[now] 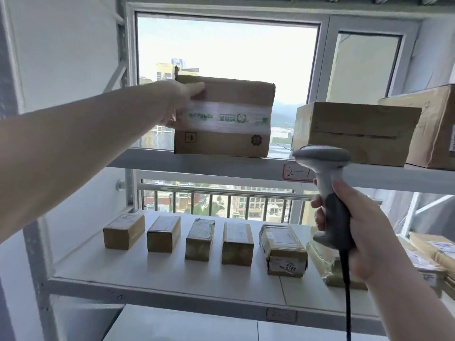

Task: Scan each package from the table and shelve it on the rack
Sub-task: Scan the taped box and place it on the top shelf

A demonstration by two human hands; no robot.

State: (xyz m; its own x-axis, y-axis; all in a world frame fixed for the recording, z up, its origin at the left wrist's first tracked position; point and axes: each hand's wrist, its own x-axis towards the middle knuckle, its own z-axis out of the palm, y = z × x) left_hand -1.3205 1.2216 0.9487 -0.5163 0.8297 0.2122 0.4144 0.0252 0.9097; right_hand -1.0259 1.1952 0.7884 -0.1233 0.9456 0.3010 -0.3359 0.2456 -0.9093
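A brown cardboard package [229,94] with a white and green tape band stands on edge on the rack's upper shelf [197,166]. My left hand [181,102] grips its left end, thumb on the front face and fingers behind it. My right hand [364,232] holds a grey barcode scanner [325,168] upright by its handle, in front of the shelf's right part, with a black cable hanging down. The scanner's head sits level with the upper shelf edge.
Two larger cardboard boxes [354,129] stand on the upper shelf to the right. On the lower shelf [147,279] lies a row of several small taped packages [237,242], with more parcels [433,252] at the far right. A window lies behind the rack.
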